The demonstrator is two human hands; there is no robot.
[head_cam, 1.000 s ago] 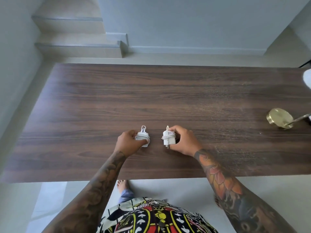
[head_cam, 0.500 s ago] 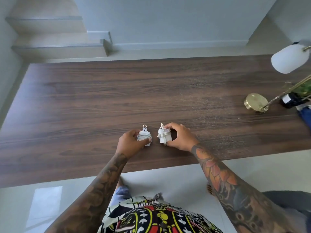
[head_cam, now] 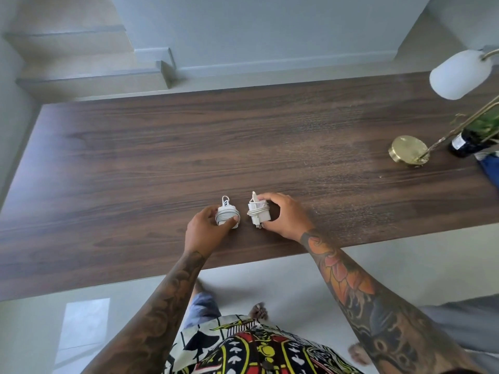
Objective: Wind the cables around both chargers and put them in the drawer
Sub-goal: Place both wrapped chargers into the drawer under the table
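Left hand (head_cam: 205, 228) and right hand (head_cam: 286, 215) each grip a wound charger (head_cam: 227, 215).

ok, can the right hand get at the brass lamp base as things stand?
Probably not yet: the right hand grips a wound charger. The bare tabletop between it and the lamp base leaves the way free.

There are two white chargers (head_cam: 227, 215) (head_cam: 259, 211), two hands (head_cam: 205, 230) (head_cam: 286, 217), one lamp (head_cam: 409, 150) and one bottle (head_cam: 467, 141).
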